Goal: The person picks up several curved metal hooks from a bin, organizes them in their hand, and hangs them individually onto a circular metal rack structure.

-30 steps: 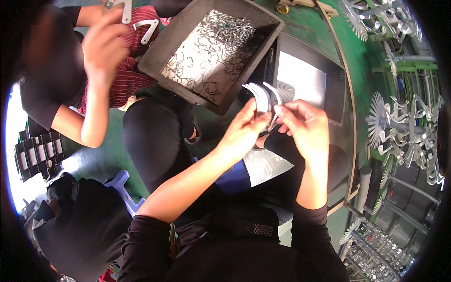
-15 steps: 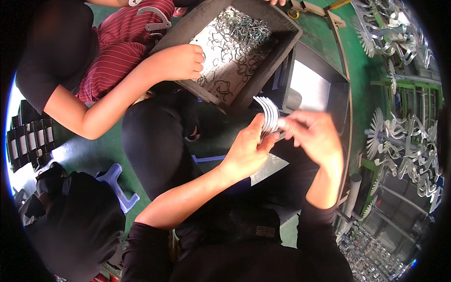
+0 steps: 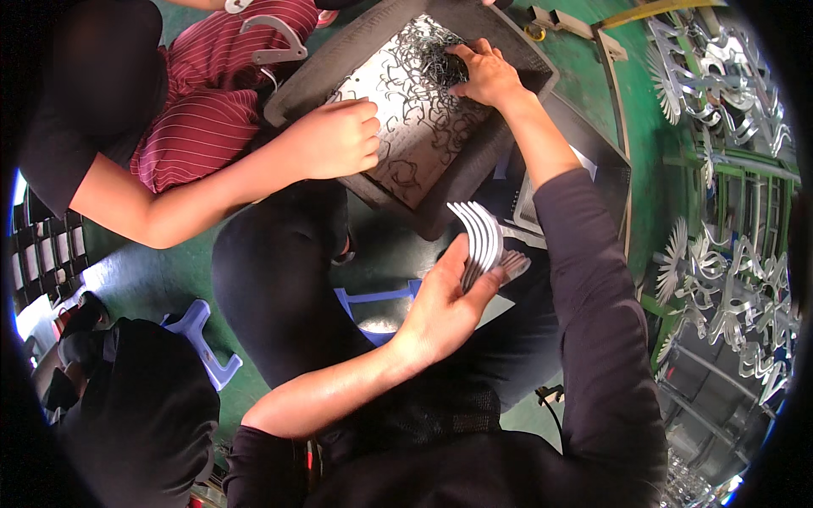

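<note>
Right now, the biggest thing I have in view is the green floor [image 3: 190,271], with racks of hanging metal parts [image 3: 737,313] along the right. Next in size, a deep black bin [image 3: 339,63] stands ahead at an angle, and a second bin [image 3: 607,157] sits just right of it, partly covered by my right sleeve [image 3: 584,229]. A co-worker's hand [image 3: 343,140] is curled over the black bin's left part; what it may hold is hidden from me. My left hand [image 3: 445,309] grips a fanned stack of curved metal pieces [image 3: 481,245], up on the near side of that bin. My right hand [image 3: 491,76] is inside it, thumb and forefinger apart at a heap of bent wire clips [image 3: 428,52]; I can't tell whether one is pinched. Loose clips lie scattered across the pale bottom.
</note>
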Available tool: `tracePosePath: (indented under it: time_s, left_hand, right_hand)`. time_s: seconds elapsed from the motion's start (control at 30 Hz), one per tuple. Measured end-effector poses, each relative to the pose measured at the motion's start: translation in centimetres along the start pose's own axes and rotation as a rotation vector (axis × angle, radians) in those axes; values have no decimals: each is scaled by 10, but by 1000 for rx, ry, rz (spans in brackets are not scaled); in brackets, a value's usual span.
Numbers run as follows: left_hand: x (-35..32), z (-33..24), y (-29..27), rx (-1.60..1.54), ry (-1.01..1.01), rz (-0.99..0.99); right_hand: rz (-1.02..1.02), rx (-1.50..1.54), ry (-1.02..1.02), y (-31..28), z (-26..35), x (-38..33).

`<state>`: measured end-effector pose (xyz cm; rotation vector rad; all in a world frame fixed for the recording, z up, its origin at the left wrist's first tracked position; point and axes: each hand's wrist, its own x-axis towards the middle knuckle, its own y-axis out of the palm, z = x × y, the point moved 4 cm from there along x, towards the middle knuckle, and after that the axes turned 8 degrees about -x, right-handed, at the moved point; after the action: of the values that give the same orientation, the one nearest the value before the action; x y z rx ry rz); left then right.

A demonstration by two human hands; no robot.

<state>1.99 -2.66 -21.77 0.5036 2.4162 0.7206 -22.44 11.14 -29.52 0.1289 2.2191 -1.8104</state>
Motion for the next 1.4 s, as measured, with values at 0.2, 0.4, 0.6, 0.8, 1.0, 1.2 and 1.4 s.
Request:
tracePosePath:
  time_s: [0.2, 0.4, 0.6, 0.8, 1.0, 1.2, 1.4]
  left_hand:
    - [-1, 3, -2, 98, -19, 10]
    - [-4, 6, -4, 97, 47, -19]
    - [-1, 4, -5, 108, 87, -27]
    - [-4, -2, -5, 113, -84, 21]
    - [-4, 1, -5, 156, -31, 27]
    - [-3, 5, -5, 136, 83, -35]
    - [-5, -3, -9, 157, -101, 23]
  right_hand:
    - [45, -13, 125, 5, 14, 13]
    - [-58, -171, -233, 5, 28, 4]
    - [-94, -85, -144, 12, 14, 13]
    - [-153, 495, -200, -16, -11, 4]
    - [-286, -36, -129, -9, -25, -11]
    - [3, -41, -334, -6, 54, -16]
    - [195, 133, -392, 3, 66, -12]
